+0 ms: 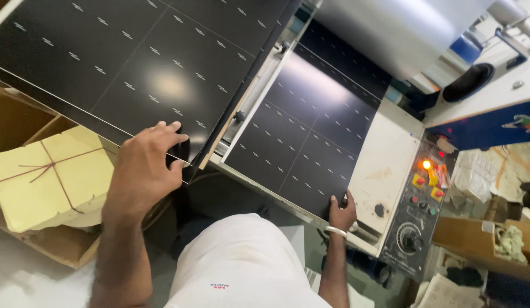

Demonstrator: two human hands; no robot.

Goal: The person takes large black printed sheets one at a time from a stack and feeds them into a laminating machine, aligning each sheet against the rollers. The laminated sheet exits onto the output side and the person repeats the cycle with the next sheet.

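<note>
Our left hand [142,171] lies spread at the near edge of a stack of glossy black sheets [128,63], thumb and fingers curled over the lip so the grip pinches the top sheet's corner rather than closing round it. Our right hand [342,212], a metal bangle [335,231] at its wrist, has its fingers laid flat on the near corner of a second black sheet [302,137] that rests on the feed bench [384,171] of the machine; that grip is narrow and pressing, and we cannot tell whether the thumb is under the edge. The relation that matters is this: the stack lies up and left of us, the fed sheet up and right, and each sheet's long axis runs away from us toward the far roller [401,28], so each hand meets its own sheet at the nearest edge, with the left hand nearer the stack and the right nearer the machine. Both sheets are smooth, stiff-looking and shiny, ruled into panels with small pale marks. Beside the right hand sits a worn control panel [421,199] with a lit orange lamp, and by the left a bundle of yellow paper [48,177] tied with string.
</note>
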